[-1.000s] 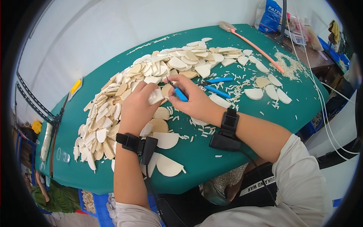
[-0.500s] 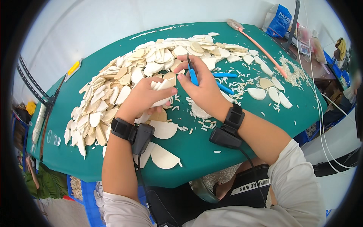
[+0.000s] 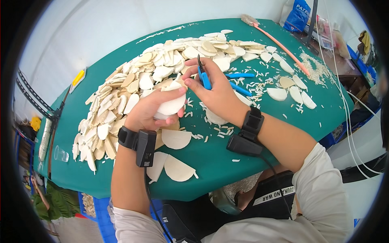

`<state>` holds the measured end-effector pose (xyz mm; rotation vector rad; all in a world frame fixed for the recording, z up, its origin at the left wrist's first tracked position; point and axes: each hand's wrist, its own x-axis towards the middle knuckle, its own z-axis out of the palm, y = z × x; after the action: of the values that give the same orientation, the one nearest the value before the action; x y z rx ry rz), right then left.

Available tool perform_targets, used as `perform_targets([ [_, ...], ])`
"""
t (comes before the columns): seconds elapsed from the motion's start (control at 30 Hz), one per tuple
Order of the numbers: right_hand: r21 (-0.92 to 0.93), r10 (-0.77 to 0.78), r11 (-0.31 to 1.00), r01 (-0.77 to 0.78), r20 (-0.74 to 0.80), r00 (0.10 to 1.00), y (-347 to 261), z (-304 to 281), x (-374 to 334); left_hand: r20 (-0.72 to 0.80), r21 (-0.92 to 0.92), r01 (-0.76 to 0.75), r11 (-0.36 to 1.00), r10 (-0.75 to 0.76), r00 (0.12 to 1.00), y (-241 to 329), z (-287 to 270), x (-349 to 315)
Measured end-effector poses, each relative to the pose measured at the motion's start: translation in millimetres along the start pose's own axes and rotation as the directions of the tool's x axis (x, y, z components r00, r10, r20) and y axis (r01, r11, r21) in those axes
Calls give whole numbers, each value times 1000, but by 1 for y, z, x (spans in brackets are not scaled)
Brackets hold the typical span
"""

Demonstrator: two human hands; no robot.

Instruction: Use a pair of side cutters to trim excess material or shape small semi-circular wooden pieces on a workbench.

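Note:
Flat white half-round pieces (image 3: 173, 104) sit in my left hand (image 3: 146, 110), the thumb pressed along their upper edge and the fingers curled underneath. How many there are is hard to tell. My right hand (image 3: 221, 97) is closed around blue-handled nippers (image 3: 206, 81); the dark jaws point up and away, and the handle ends stick out to the right behind the hand. Its thumb and forefinger come close to the upper edge of the held pieces. A large pile of white and cream half-round pieces (image 3: 121, 81) lies beyond and left of my hands.
Little white offcuts (image 3: 263, 83) litter the green tabletop (image 3: 219, 158). Loose half-round pieces (image 3: 178, 169) lie near the front edge. A long pink-handled brush (image 3: 281, 47) lies at the far right by heaped scraps. At left are a clear cup (image 3: 61, 154) and a yellow-and-white tool (image 3: 78, 77).
The pieces in my left hand have turned from a stack seen edge-on to a broad flat face. My right hand still holds the nippers in nearly the same place. The view has shifted slightly.

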<state>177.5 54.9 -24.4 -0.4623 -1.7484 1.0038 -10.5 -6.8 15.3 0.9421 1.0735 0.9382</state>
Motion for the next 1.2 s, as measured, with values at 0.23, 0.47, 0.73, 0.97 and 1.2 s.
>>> perform_targets([
  [0.23,20,-22,1000,22,-16,1000,-3,2,0,11,58,97,994,-98,995,-3,5,-2],
  [0.47,-13,-27,1000,27,-31,999,1,3,0,23,38,85,996,-86,996,-4,7,0],
  [0.73,14,-34,999,34,-39,999,3,4,0,15,17,63,998,-63,998,-1,5,-1],
  [0.97,-19,-36,999,36,-30,999,5,4,0,34,20,72,997,-73,997,-1,6,-3],
  [1.2,14,38,999,-39,29,999,-1,3,1,39,23,82,996,-83,996,-3,6,-2],
])
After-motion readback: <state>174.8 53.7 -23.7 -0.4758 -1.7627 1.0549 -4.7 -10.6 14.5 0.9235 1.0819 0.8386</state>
